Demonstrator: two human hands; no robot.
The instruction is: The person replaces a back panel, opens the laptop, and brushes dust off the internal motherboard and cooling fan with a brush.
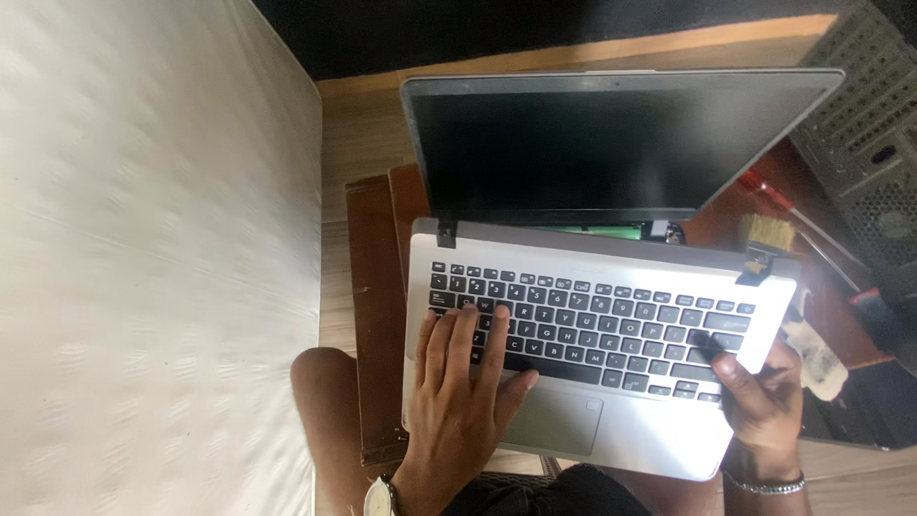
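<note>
A white wall [153, 258] fills the left of the view, beside a wooden floor [358, 143]. An open silver laptop [611, 420] sits on a dark brown wooden surface [374, 315], its dark screen [611, 143] tilted back and unlit; at the hinge the casing is parted, exposing a strip of green circuit board [592, 229]. The black keyboard [592, 330] spans the laptop's deck, with the touchpad [554, 420] below it. The left hand [458, 382] lies flat and released, palm down, its fingers spread over the left keys and the palm rest; a watch [382, 497] sits at that wrist. The right hand [759, 392] is closed around a small dark tool [707, 346] whose tip touches the keys at the keyboard's right end; a metal bracelet [764, 485] circles that wrist. A grey perforated metal case [860, 124] stands at the upper right. Near it lie a red-handled screwdriver [769, 191], a bristle brush [769, 234] just beside the laptop's right corner, and a soiled white cloth [821, 354] by the right hand.
</note>
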